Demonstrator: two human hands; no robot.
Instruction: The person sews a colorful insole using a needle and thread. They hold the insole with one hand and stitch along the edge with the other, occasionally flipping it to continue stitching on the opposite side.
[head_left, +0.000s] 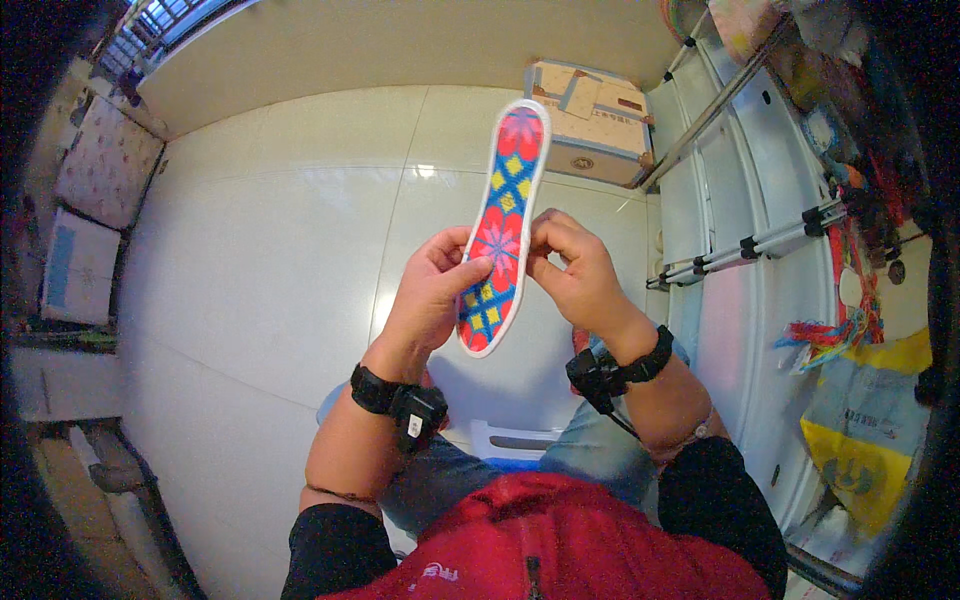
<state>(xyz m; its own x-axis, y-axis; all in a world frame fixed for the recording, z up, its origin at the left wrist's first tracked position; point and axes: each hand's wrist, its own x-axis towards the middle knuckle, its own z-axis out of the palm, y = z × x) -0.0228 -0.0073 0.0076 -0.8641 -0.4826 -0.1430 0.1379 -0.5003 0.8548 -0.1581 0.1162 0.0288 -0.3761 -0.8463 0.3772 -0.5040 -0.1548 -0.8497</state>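
Note:
An embroidered shoe insole (501, 225) with a white edge is held up before me. Red and pink flowers and yellow diamonds on blue cover its face. My left hand (442, 281) grips its left edge near the lower half, thumb on the pattern and fingers behind. At the right edge, about mid-length, my right hand (574, 259) has its fingers curled. Its fingertips are partly hidden at the insole's rim, so whether they pinch the edge or a thread cannot be told.
A cardboard box (592, 127) stands by the wall. At my right are a rack with metal rails (757, 244), colourful hanging threads (840, 330) and a grey and yellow bag (862, 435). More boxes (82, 266) stand at the far left. Below me is a plastic stool (517, 442).

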